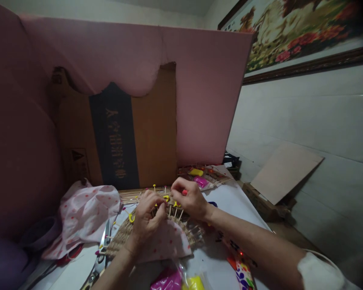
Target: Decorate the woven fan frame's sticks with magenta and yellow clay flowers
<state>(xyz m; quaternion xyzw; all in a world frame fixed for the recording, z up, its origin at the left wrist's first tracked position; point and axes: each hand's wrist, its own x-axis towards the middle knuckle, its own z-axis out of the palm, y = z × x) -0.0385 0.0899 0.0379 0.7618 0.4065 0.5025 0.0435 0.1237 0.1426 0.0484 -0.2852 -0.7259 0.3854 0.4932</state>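
A fan-shaped woven piece point(121, 235) of brown cord on light sticks lies before me, with dotted pink-white fabric point(169, 241) over its lower middle. My left hand point(148, 212) rests over its upper part, thumb and fingertips drawn together at the weave; what they pinch is hidden. Beside it, my right hand point(192, 199) is curled closed, and a small red object point(184, 192) shows between its fingers. Curled yellow pieces point(131, 218) sit on the weave. Sticks tipped with yellow and magenta blobs stand out from its edge, among them a yellow-tipped stick point(154, 188).
Scissors point(102, 251) and a bundle of dotted cloth point(89, 209) lie left. Magenta and yellow packets, including a magenta packet point(166, 280), are in front. Another woven piece point(213, 174) lies behind right. A cardboard sheet point(154, 129) and pink panel point(205, 92) stand behind.
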